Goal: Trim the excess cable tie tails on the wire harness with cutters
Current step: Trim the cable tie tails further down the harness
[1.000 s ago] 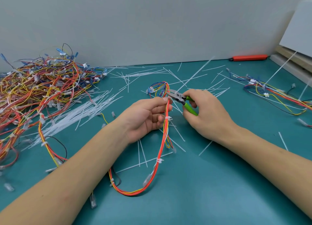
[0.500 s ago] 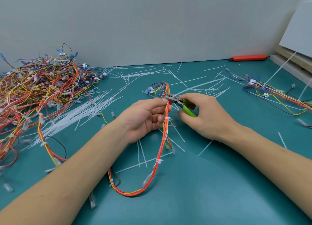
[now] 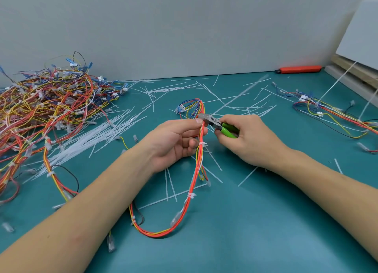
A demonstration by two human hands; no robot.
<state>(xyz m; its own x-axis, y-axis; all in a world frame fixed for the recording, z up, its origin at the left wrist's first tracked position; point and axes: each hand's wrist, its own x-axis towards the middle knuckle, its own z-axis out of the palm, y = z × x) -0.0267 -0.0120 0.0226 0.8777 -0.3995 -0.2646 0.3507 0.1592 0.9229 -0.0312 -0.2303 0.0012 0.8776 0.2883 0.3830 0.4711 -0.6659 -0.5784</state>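
A wire harness [image 3: 192, 188] of red, orange and yellow wires loops across the teal table, bound by white cable ties [image 3: 201, 143]. My left hand [image 3: 173, 141] pinches the harness near its top between thumb and fingers. My right hand [image 3: 249, 141] grips green-handled cutters [image 3: 218, 125]. The cutter jaws [image 3: 204, 117] sit against the harness just above my left fingertips. A long white tie tail [image 3: 239, 94], blurred, runs up and to the right from the jaws.
A big tangle of harnesses [image 3: 47, 109] fills the left of the table. Cut white tie tails [image 3: 98, 133] lie scattered over the middle. Another harness [image 3: 331, 113] lies at the right. An orange tool [image 3: 298, 69] rests by the back wall, boards [image 3: 351, 72] at the far right.
The cutter jaws have moved left onto the harness near my left fingertips. A blurred long tie tail, seen a second ago and absent half a second ago, shows again at the jaws.
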